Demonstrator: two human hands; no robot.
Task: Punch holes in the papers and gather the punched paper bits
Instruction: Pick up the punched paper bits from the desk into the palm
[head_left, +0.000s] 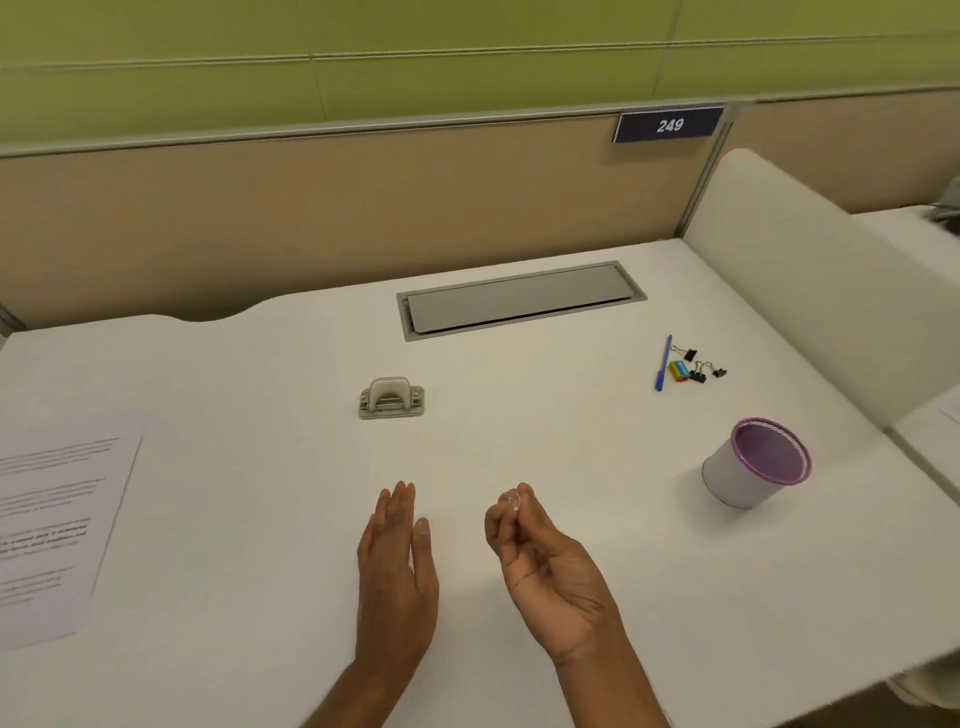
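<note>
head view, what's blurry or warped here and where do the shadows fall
In the head view, the wide lens bows the partition rail; print on the paper is smeared unreadable; the pale bit pinched by the right hand is too soft to identify; soft shadow lies left of the purple-rimmed cup.

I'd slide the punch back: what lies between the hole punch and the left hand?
Nothing: the head view shows bare white desk between hole punch and left hand.

matt white desk (519, 415), metal hole punch (391, 398), printed paper (52, 519)
</note>
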